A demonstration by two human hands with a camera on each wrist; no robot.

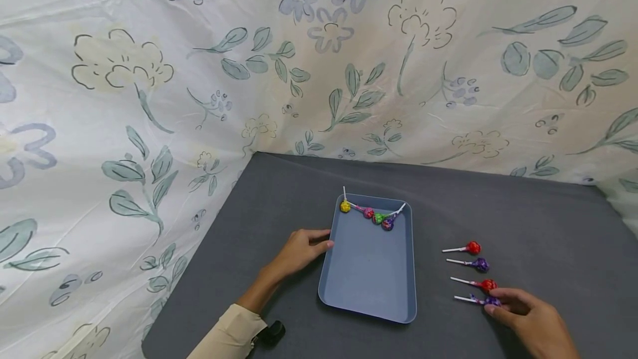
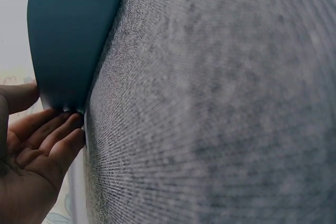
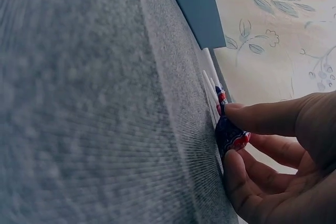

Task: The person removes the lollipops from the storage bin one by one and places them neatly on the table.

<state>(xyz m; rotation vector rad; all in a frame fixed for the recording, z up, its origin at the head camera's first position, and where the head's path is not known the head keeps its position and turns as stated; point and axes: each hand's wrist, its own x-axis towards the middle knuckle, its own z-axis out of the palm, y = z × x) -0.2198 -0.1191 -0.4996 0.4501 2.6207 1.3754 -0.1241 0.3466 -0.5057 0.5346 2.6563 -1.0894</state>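
My left hand point(image 1: 299, 251) reaches to the left side of the blue-grey tray point(image 1: 366, 270). The left wrist view shows its fingers point(image 2: 55, 132) touching the tray's outer wall, the thumb near the rim. Inside the tray's far end lie a yellow lollipop point(image 1: 345, 206), a pink one point(image 1: 368, 213), a green one point(image 1: 379, 219) and a purple one point(image 1: 387, 224). On the right, my right hand point(image 1: 533, 317) pinches the head of the nearest purple lollipop point(image 1: 492, 302) between thumb and fingers. That wrapper looks dark blue with red in the right wrist view point(image 3: 231, 135).
Beyond the pinched lollipop lie a red lollipop point(image 1: 488, 285), another purple one point(image 1: 481, 264) and a farther red one point(image 1: 473, 247), sticks pointing left. A dark grey cloth point(image 1: 279, 193) covers the table. Flower-patterned fabric point(image 1: 349, 87) hangs behind and at the left.
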